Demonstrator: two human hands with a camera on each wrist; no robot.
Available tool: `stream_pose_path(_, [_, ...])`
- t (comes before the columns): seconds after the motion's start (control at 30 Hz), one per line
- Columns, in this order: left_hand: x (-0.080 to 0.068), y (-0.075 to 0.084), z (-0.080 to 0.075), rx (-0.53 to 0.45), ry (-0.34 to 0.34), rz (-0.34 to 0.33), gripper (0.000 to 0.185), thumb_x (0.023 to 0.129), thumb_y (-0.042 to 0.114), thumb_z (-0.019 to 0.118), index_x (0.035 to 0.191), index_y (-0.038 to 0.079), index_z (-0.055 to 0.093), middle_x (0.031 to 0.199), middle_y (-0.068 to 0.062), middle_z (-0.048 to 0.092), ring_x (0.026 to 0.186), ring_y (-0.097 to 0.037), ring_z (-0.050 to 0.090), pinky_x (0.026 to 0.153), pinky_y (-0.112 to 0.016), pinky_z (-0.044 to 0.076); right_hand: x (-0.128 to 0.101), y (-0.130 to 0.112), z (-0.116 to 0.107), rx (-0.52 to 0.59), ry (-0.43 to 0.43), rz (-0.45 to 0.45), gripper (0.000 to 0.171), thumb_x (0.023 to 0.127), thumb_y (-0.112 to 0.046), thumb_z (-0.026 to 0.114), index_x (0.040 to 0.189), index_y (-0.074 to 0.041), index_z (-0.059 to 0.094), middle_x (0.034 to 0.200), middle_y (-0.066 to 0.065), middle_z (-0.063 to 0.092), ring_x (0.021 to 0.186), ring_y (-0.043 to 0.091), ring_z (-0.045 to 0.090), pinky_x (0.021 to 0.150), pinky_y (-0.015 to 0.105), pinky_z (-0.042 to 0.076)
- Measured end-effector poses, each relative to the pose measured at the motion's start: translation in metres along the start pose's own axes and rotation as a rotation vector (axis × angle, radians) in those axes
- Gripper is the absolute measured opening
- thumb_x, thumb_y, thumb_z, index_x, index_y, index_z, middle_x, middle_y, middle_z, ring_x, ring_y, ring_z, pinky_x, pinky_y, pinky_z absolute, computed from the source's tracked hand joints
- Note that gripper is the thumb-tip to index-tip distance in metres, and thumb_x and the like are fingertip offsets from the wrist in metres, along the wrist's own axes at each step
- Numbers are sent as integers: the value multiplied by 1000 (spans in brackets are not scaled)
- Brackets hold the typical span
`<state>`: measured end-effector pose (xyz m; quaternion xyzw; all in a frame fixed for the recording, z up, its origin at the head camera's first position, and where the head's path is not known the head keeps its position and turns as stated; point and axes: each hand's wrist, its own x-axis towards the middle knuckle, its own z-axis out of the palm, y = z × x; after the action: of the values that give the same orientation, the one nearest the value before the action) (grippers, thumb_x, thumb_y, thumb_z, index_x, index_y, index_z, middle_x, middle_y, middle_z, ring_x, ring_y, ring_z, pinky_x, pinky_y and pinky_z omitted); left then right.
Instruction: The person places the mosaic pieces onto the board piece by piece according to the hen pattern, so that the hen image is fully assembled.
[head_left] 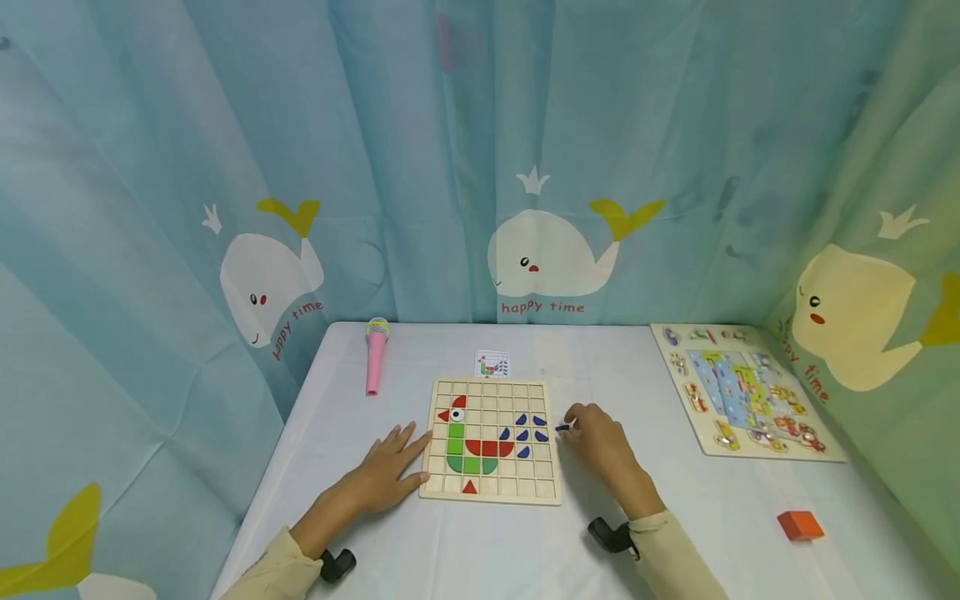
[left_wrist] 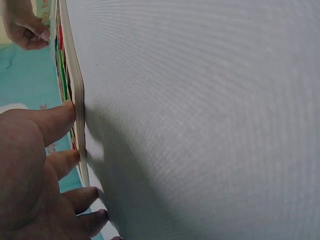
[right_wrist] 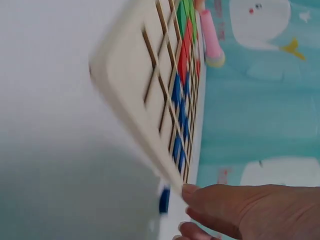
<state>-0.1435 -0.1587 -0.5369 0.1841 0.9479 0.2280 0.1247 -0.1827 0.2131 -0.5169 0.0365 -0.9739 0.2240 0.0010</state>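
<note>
A wooden grid board (head_left: 491, 440) lies in the middle of the table, with coloured tiles on it forming a bird: green body, red belly, several dark blue tail pieces. My left hand (head_left: 401, 454) lies flat on the table, its straight fingers (left_wrist: 57, 122) touching the board's left edge (left_wrist: 75, 75). At the board's right edge, my right hand (head_left: 581, 429) pinches a small blue piece (head_left: 562, 428) in its fingertips (right_wrist: 192, 191). The right wrist view shows this blue piece (right_wrist: 164, 200) just off the corner of the board (right_wrist: 150, 85).
A pink toy microphone (head_left: 375, 367) lies at the back left, and a small picture card (head_left: 492, 364) sits behind the board. A wooden peg puzzle (head_left: 742, 392) sits at the right, and an orange block (head_left: 800, 526) near the front right. Whale-print curtains surround the table.
</note>
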Motion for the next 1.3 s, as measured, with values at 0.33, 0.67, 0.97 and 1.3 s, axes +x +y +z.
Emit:
stream_pose_path(0.33, [0, 2, -1, -2, 2, -1, 65, 107, 38, 61, 164, 17, 40, 172, -19, 28, 161, -45, 19, 126, -68, 19, 12, 16, 0, -36, -36, -21, 21, 91, -10, 81, 111, -7, 76, 105, 12, 69, 100, 35, 65, 79, 51, 44])
stream_pose_path(0.67, [0, 1, 0, -6, -3, -6, 65, 107, 40, 61, 165, 18, 39, 173, -18, 27, 161, -44, 18, 127, -67, 18, 10, 14, 6, -18, -37, 23, 19, 91, -18, 83, 100, -3, 76, 92, 7, 71, 87, 28, 66, 78, 46, 36])
stream_pose_path(0.97, [1, 0, 1, -4, -2, 5, 65, 108, 39, 60, 165, 18, 39, 173, -18, 27, 161, -45, 19, 126, -68, 18, 7, 11, 9, -30, -19, 31, 13, 91, -13, 81, 97, -2, 76, 89, 7, 71, 84, 26, 65, 77, 45, 39])
stream_pose_path(1.3, [-1, 1, 0, -10, -3, -9, 66, 107, 41, 61, 165, 18, 39, 173, -17, 27, 161, -43, 18, 127, -67, 17, -7, 9, 13, -42, 7, 20, 13, 91, -14, 83, 94, -3, 76, 87, 5, 69, 82, 24, 64, 76, 45, 39])
